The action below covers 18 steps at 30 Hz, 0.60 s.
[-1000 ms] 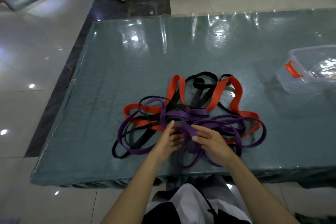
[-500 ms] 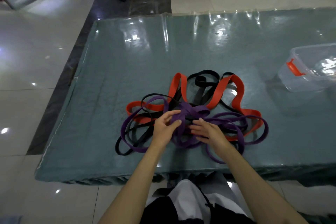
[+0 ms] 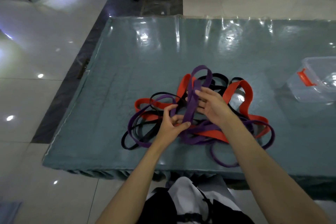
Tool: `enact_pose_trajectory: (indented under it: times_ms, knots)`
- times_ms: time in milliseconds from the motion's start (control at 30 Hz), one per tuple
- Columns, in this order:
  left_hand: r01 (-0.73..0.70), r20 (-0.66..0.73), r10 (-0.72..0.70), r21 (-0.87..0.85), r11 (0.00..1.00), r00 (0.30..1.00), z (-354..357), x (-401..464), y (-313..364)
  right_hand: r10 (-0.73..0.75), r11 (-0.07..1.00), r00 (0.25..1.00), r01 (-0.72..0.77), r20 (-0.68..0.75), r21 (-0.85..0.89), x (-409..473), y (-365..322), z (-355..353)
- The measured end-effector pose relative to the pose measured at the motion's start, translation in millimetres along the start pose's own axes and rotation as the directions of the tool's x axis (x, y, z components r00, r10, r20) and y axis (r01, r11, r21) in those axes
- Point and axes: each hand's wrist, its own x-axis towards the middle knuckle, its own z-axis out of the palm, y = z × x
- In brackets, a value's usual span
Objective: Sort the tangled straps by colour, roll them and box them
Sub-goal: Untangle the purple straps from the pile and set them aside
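A tangle of purple, red and black straps lies on the table's near half. A loop of purple strap (image 3: 190,103) is raised above the pile, its top arching over the red strap (image 3: 243,94). My left hand (image 3: 172,123) pinches the lower part of that purple loop between thumb and fingers. My right hand (image 3: 211,102) holds the loop higher up, fingers spread against it. Black straps (image 3: 141,132) curl out to the left and behind the pile. More purple strap (image 3: 221,162) trails toward the near table edge.
The table (image 3: 127,63) has a glossy teal cover with bare surface left of and behind the pile. A clear plastic box (image 3: 314,94) with a red clasp stands at the right edge. Shiny tiled floor surrounds the table; the near edge is just below my forearms.
Both hands have lifted a purple loop up out of the pile; before, they were pressed low on the purple straps at the pile's front.
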Motion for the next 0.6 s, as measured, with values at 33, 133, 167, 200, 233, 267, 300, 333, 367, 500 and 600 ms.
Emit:
enact_pose_trajectory:
  times_ms: [33, 133, 167, 200, 233, 267, 300, 333, 367, 500, 600]
  knots:
    - [0.030, 0.030, -0.030, -0.008, 1.000, 0.999, 3.1, 1.6, 1.4, -0.029, 0.999, 1.000, 0.029, -0.002, -0.036, -1.9, -5.4, -3.0]
    - [0.071, 0.102, -0.075, 0.040, 0.997, 0.992, 8.6, 6.7, 0.3, -0.118, 0.987, 0.992, 0.113, -0.043, -0.113, -10.0, -12.8, -17.6]
    - [0.083, 0.085, -0.084, 0.021, 0.996, 0.993, 9.0, 8.1, -0.4, -0.148, 0.977, 0.987, 0.137, -0.057, -0.162, -13.6, -12.1, -24.2]
    - [0.088, 0.048, -0.087, -0.012, 0.996, 0.995, 9.3, 9.9, 0.0, -0.172, 0.961, 0.983, 0.154, -0.062, -0.228, -17.5, -9.5, -31.0]
    - [0.080, 0.008, -0.080, -0.043, 0.996, 0.997, 8.9, 12.7, 0.7, -0.189, 0.940, 0.981, 0.165, -0.052, -0.298, -21.8, -4.9, -37.1]
    - [0.069, -0.017, -0.071, -0.064, 0.996, 0.997, 8.2, 16.7, 1.9, -0.201, 0.912, 0.979, 0.175, -0.032, -0.371, -25.7, 1.9, -42.4]
    - [0.067, -0.022, -0.069, -0.079, 0.995, 0.997, 7.5, 21.4, 3.4, -0.202, 0.883, 0.979, 0.180, -0.005, -0.433, -29.7, 10.2, -45.9]
    - [0.075, -0.007, -0.075, -0.096, 0.993, 0.997, 6.7, 26.4, 4.3, -0.200, 0.849, 0.979, 0.188, 0.030, -0.494, -33.9, 19.4, -47.0]
    - [0.090, 0.017, -0.089, -0.104, 0.990, 0.996, 5.8, 30.9, 4.1, -0.201, 0.797, 0.976, 0.212, 0.084, -0.566, -37.7, 28.7, -46.3]
    - [0.158, 0.032, -0.159, 0.005, 0.987, 0.987, 4.9, 37.8, -10.9, -0.162, 0.456, 0.951, 0.310, 0.265, -0.834, -42.8, 77.2, -38.7]
    - [0.147, -0.126, -0.137, 0.079, 0.986, 0.983, -2.0, 34.7, -30.0, -0.163, 0.401, 0.944, 0.330, 0.288, -0.855, -44.7, 103.5, -37.5]
